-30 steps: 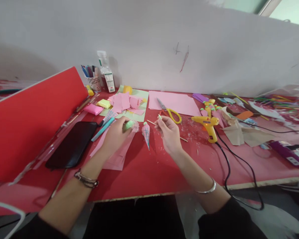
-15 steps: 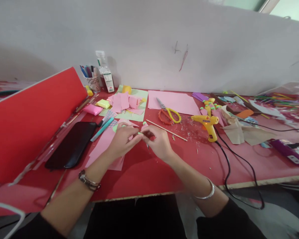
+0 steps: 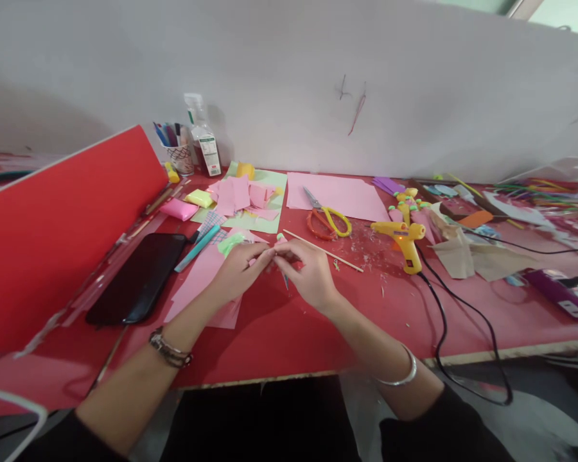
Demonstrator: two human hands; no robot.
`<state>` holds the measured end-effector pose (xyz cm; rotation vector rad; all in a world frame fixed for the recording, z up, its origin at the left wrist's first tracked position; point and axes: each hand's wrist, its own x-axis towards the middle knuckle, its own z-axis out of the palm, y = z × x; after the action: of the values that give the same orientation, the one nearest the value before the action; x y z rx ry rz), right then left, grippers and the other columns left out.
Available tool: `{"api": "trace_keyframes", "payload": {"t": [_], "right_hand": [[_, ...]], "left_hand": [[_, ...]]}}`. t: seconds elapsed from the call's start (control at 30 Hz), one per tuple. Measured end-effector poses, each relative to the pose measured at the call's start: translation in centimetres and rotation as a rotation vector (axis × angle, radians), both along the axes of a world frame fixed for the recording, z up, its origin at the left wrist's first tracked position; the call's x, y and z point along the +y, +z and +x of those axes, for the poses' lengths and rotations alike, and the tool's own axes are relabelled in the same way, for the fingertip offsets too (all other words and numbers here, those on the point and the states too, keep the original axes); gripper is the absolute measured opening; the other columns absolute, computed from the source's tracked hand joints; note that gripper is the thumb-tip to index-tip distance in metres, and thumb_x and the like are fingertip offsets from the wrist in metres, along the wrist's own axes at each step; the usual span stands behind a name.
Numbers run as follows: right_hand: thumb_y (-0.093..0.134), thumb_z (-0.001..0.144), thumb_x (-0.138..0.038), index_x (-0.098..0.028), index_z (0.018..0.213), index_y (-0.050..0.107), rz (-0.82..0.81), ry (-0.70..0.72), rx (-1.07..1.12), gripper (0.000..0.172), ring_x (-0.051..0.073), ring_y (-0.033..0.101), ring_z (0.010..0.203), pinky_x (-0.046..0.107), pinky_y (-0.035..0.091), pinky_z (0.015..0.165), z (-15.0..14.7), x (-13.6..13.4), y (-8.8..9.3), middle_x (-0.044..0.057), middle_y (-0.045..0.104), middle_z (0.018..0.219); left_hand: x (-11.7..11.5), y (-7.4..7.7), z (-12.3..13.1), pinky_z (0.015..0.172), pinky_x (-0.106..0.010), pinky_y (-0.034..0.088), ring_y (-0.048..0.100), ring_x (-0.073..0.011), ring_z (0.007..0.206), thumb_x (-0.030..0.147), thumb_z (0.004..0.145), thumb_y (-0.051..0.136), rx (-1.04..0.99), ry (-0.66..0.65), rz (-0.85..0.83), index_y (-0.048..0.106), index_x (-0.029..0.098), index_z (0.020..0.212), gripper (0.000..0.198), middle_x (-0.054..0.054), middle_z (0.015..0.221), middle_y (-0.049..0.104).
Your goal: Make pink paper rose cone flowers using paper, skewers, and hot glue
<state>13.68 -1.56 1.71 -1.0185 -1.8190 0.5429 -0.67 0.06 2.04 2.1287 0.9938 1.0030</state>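
Observation:
My left hand and my right hand meet above the red table, thumbs and forefingers pinched together. The small light-green piece, soft like clay, that showed between the fingertips is now hidden by them. Just behind my right fingers shows a small pink piece with a green top; whether the hand holds it I cannot tell. A thin dark point sticks out below my right hand. Beside my left fingers a light-green lump rests on pink paper strips.
Behind my hands lie scissors, a wooden stick and pink sheets. A yellow glue gun with a black cable stands right, near small pink-and-yellow pieces. Left are a black phone, a blue cutter and a red board.
The green piece between my fingertips has gone out of sight as the fingers closed over it. My left fingers shifted slightly, uncovering more of the green lump.

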Motion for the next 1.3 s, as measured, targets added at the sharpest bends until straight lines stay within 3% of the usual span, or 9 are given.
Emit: {"api": "trace_keyframes", "payload": {"t": [0.17, 0.37, 0.47, 0.77, 0.87, 1.03, 1.17, 1.3], "right_hand": [[0.049, 0.076, -0.017, -0.019, 0.074, 0.054, -0.116, 0.028, 0.13, 0.006, 0.01, 0.054, 0.061, 0.022, 0.042, 0.055, -0.2, -0.1, 0.2, -0.001, 0.057, 0.067], [0.046, 0.077, -0.03, -0.021, 0.071, 0.042, -0.349, -0.002, 0.639, 0.011, 0.005, 0.045, 0.043, 0.018, 0.038, 0.045, -0.1, 0.8, 0.2, -0.007, 0.051, 0.054], [0.053, 0.071, -0.031, -0.02, 0.066, 0.042, -0.449, -0.023, 0.754, 0.017, 0.003, 0.043, 0.041, 0.017, 0.036, 0.042, 0.0, 1.1, 0.2, -0.008, 0.051, 0.052], [0.062, 0.062, -0.027, -0.017, 0.071, 0.057, -0.567, -0.008, 0.794, 0.015, 0.004, 0.05, 0.047, 0.018, 0.044, 0.05, 0.1, 0.9, 0.4, -0.003, 0.061, 0.061], [0.06, 0.065, -0.03, -0.017, 0.067, 0.055, -0.562, -0.013, 0.824, 0.014, 0.004, 0.05, 0.046, 0.017, 0.042, 0.048, 0.1, 1.0, 0.5, -0.004, 0.059, 0.057], [0.054, 0.072, -0.041, -0.019, 0.058, 0.042, -0.533, 0.002, 0.824, 0.028, 0.003, 0.039, 0.035, 0.016, 0.032, 0.037, 0.0, 1.0, 0.5, -0.007, 0.051, 0.044], [0.06, 0.067, -0.036, -0.018, 0.058, 0.044, -0.52, -0.02, 0.793, 0.026, 0.002, 0.037, 0.035, 0.015, 0.029, 0.036, 0.1, 0.9, 0.5, -0.008, 0.049, 0.044], [0.066, 0.059, -0.027, -0.018, 0.058, 0.048, -0.561, -0.018, 0.802, 0.021, 0.002, 0.042, 0.04, 0.016, 0.034, 0.04, 0.1, 1.0, 0.5, -0.007, 0.053, 0.049]], "left_hand": [[-0.1, -0.1, 0.1, 0.048, -0.021, 0.033, 0.041, -0.0084, 0.046, 0.029, 0.082, 0.035, -0.13, -0.021, -0.093, 0.046, 0.017, 0.055, 0.031, 0.004, 0.049, 0.045], [0.4, -0.2, 0.0, 0.043, -0.02, 0.032, 0.039, -0.0063, 0.043, 0.03, 0.079, 0.04, -0.427, 0.204, -0.191, 0.051, 0.017, 0.068, 0.021, 0.003, 0.058, 0.047], [0.7, -0.2, -0.2, 0.043, -0.02, 0.033, 0.037, -0.0052, 0.043, 0.029, 0.075, 0.047, -0.463, 0.244, -0.219, 0.055, 0.016, 0.074, 0.015, 0.003, 0.06, 0.05], [0.4, 0.2, -0.1, 0.042, -0.02, 0.032, 0.038, -0.0066, 0.044, 0.026, 0.066, 0.055, -0.392, 0.223, -0.244, 0.059, 0.015, 0.059, 0.014, 0.005, 0.047, 0.045], [0.4, 0.1, -0.1, 0.043, -0.02, 0.031, 0.037, -0.0066, 0.043, 0.026, 0.069, 0.053, -0.403, 0.218, -0.256, 0.058, 0.016, 0.057, 0.017, 0.005, 0.045, 0.043], [0.7, -0.3, -0.1, 0.043, -0.022, 0.031, 0.038, -0.0067, 0.043, 0.039, 0.077, 0.046, -0.48, 0.155, -0.342, 0.059, 0.015, 0.069, 0.028, 0.001, 0.055, 0.05], [0.9, -0.7, -0.2, 0.043, -0.023, 0.031, 0.039, -0.0082, 0.046, 0.046, 0.077, 0.045, -0.531, 0.108, -0.375, 0.059, 0.015, 0.076, 0.034, 0.001, 0.055, 0.049], [0.7, -0.6, -0.2, 0.044, -0.025, 0.031, 0.035, -0.0086, 0.042, 0.048, 0.077, 0.047, -0.535, 0.08, -0.336, 0.05, 0.019, 0.059, 0.034, 0.005, 0.044, 0.037]]}}
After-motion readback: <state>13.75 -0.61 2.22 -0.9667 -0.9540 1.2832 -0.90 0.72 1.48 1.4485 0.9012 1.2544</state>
